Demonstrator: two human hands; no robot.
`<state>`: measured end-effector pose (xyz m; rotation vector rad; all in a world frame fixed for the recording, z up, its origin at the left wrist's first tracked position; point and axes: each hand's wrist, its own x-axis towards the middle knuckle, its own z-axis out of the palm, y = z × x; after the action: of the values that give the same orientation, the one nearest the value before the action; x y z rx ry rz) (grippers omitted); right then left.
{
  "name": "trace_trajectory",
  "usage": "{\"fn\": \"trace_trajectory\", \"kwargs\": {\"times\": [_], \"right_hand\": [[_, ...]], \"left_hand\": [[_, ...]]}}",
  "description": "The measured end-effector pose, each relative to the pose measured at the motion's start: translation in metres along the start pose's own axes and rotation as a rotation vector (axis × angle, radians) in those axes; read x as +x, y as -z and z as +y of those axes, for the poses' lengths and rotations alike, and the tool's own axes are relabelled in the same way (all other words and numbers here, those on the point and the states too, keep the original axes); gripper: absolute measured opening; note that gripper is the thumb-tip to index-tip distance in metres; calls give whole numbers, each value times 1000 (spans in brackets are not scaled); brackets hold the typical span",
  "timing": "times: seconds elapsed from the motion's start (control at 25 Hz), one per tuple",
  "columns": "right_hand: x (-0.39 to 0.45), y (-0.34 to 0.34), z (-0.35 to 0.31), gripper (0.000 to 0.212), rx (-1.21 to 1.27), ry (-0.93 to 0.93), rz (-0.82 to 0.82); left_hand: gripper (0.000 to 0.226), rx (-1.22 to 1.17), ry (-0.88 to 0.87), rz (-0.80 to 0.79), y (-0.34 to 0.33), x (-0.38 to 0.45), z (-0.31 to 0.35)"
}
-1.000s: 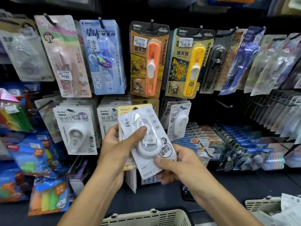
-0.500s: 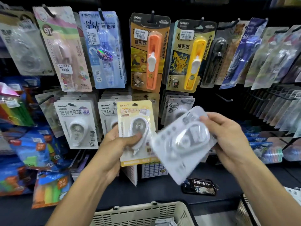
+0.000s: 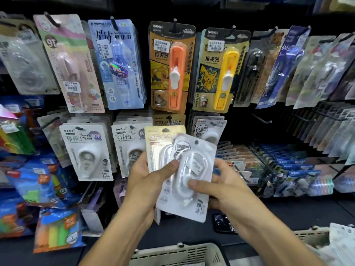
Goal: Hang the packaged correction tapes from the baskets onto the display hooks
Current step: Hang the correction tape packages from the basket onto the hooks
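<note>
White-carded correction tape pack (image 3: 189, 177), long axis upright, hang-hole above fingers (image 3: 173, 164); right hand (image 3: 221, 186) and left hand (image 3: 148, 181) pinch it.

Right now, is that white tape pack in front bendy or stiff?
The white tape pack probably feels stiff: it stands flat, unsagging, pinched by the left hand and right hand. Likely light. Its glossy blister may be slippery.

A dark display wall (image 3: 240, 129) carries rows of hooks (image 3: 262, 120) hung with carded stationery packs (image 3: 87, 150). Below it a dark shelf (image 3: 297, 212) bears a black tag (image 3: 223, 223) and tilted trays of packs (image 3: 299, 169).
</note>
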<state>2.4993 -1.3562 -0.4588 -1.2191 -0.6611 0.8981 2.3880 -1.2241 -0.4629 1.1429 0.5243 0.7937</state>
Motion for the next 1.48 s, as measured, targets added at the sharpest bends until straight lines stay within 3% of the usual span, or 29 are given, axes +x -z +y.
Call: {"fn": "trace_trajectory", "kwargs": {"times": [0.08,0.2,0.28,0.4,0.56,0.68,0.8,0.88,1.0,1.08,1.16,1.32,1.48], "right_hand": [[4,0,-1,53,-15,73,95],[16,15,-14,43,0,241,370],[22,27,-15,44,-65,238,538],[26,35,-8,26,-189,228,614],[31,38,1,22,-27,76,554],[24,26,6,40,-264,120,546],[19,-4,17,59,-171,156,132],[22,-17,29,57,-102,151,15],[25,-15,29,43,-45,205,26],[30,-13,23,37,-82,221,46],[41,-17,17,34,-120,213,72],[53,-30,14,38,-155,215,202],[39,-35,22,40,-196,289,317]], "left_hand": [[27,30,-33,47,-2,-1,0],[22,62,-55,98,-2,-2,3],[22,67,-56,119,2,-2,7],[23,41,-68,122,11,1,12],[22,-24,-69,89,14,2,16],[21,-11,-71,95,14,4,14],[27,58,-100,-18,6,1,9],[32,148,-100,-127,1,-2,2],[28,351,-161,-52,5,-1,-1],[27,696,-306,105,19,6,1],[41,973,-443,205,33,12,7],[64,1219,-392,127,50,17,8],[69,1246,-361,39,57,12,6]]}}
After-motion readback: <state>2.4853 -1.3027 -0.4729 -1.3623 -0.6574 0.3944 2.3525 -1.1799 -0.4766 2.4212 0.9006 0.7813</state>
